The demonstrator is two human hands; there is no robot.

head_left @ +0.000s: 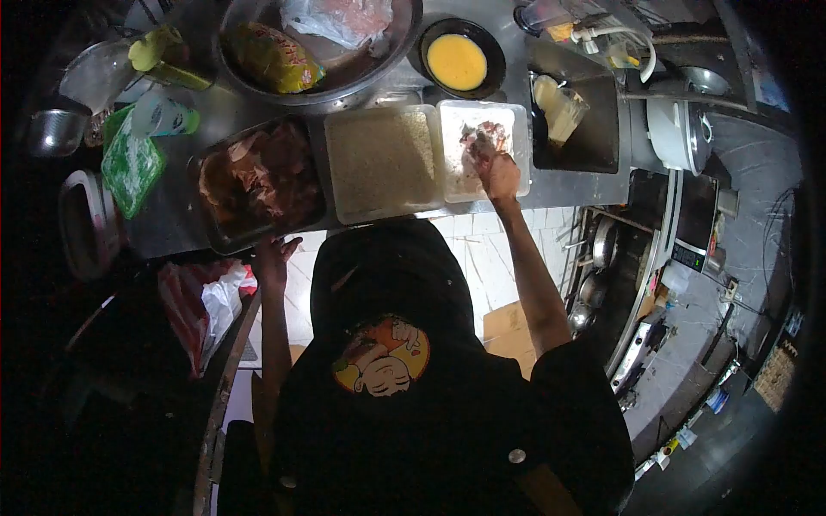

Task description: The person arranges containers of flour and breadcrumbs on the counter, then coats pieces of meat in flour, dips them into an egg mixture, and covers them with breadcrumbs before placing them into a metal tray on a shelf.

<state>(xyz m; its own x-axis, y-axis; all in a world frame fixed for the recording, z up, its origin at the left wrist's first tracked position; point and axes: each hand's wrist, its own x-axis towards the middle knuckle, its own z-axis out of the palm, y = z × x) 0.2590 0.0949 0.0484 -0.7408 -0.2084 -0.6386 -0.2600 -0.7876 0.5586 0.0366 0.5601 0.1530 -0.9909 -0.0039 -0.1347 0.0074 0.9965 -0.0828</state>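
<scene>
My right hand [501,177] reaches into the container of white flour [520,129] and grips a piece of raw meat [478,153], partly dusted white. Its fingertips are hidden against the meat. My left hand [274,254] is at the front edge of the dark tray [200,225], fingers apart, with nothing visible in it. Several slices of raw meat [262,176] fill that tray. Between the tray and the flour stands a container of pale crumbs [381,163]. Behind the flour is a black bowl of beaten egg [457,63].
A large metal bowl [331,96] at the back holds a yellow-green packet and a plastic bag. To the right is a sink [602,155] with a pale block-like object in it. A green-wrapped package [133,163] lies at left. A striped bag [185,301] hangs below.
</scene>
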